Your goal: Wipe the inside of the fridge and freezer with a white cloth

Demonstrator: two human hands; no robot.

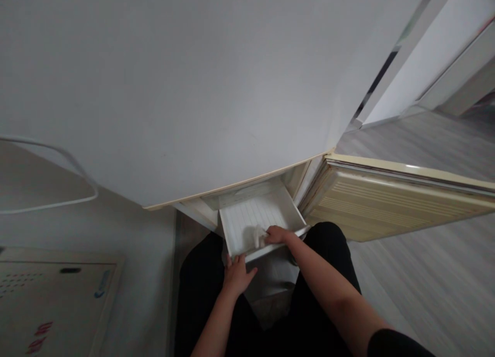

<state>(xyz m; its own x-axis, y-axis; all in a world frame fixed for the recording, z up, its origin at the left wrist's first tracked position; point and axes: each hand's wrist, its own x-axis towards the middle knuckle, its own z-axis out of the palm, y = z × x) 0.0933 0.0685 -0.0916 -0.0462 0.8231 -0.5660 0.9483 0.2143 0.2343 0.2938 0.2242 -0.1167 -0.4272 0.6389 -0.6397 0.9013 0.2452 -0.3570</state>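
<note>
A white drawer (247,215) with a ribbed bottom is pulled partway out of the low compartment, between my knees. My right hand (276,235) reaches over its front edge, fingers closed around a crumpled white cloth (259,236) low inside the drawer near the front. Whether the cloth is fabric or paper I cannot tell. At the front left corner, my left hand (236,275) has its fingers hooked over the drawer's rim, with the thumb out to the side. Apart from the cloth, nothing shows inside the drawer.
A cream, ribbed-lined fridge door (379,202) stands swung out to the right. Above the drawer rises a large pale panel (216,89). At left are a white cable (77,166) and a metal wall box (58,305). Grey wood-look floor (425,295) lies right.
</note>
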